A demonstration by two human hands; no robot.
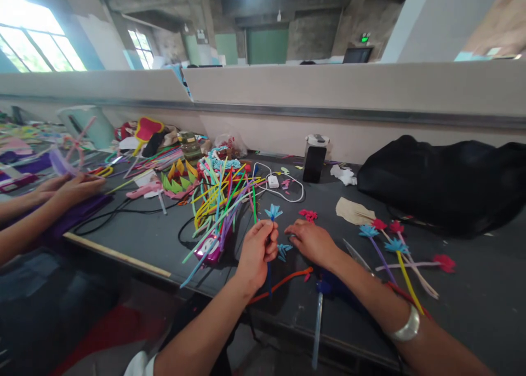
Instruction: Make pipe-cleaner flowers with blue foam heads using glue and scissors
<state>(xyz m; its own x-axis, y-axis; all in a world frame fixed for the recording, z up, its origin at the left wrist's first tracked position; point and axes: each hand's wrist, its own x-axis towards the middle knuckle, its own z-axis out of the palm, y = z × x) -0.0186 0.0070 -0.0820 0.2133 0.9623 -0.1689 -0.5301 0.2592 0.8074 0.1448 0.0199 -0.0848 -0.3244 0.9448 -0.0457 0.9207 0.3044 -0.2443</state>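
My left hand (259,250) is closed on the stem of a blue flower (273,212), its petals spread upward above the fingertips. A dark blue stem hangs below the fist. Just right of it, my right hand (314,243) is low over the table with fingers apart and slightly bent, nothing visible in them. Loose blue petals (283,251) lie between the two hands. Beyond the right hand sits a small pile of red petals (309,216). Under my right forearm, partly hidden, is a blue glue gun (324,286) with a clear glue stick (317,332) sticking out toward me.
Finished red and blue flowers (396,246) and scissors (356,254) lie at right, before a black bag (444,184). Colourful pipe cleaners (224,206) are heaped left. An orange pipe cleaner (283,283) crosses the front. A phone (313,159) stands behind. Another person's hands (74,192) work far left.
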